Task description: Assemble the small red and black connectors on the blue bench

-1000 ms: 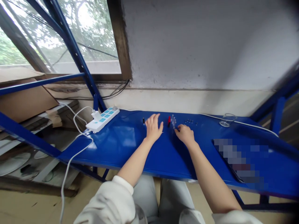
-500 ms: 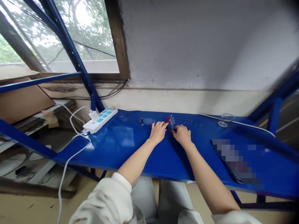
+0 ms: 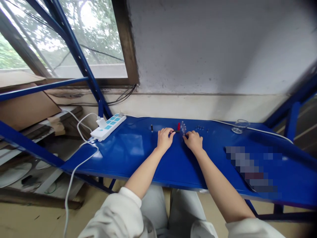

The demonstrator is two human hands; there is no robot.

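My left hand (image 3: 164, 138) is closed in a pinch around a small dark stick (image 3: 176, 131), which points right from the fingertips. Just beyond it a small red piece (image 3: 178, 126) stands on the blue table (image 3: 138, 162). Several small clear tube-like pieces (image 3: 183, 125) cluster right of the red piece. My right hand (image 3: 193, 140) rests at the near side of that cluster, thumb and forefinger drawn together. Whatever its fingertips hold is too small to make out. A short black cylinder (image 3: 152, 128) stands to the left of my left hand.
Several tiny clear bits (image 3: 199, 127) lie beyond my right hand. A clear cup (image 3: 237, 129) stands at the back right beside a white cable (image 3: 268, 133). A white power strip (image 3: 109, 127) occupies the left end. A flat, pixelated item (image 3: 250, 172) lies front right.
My left hand has drawn slightly back and left from the red piece, and a dark stick now shows in its pinch. My right hand has barely moved.
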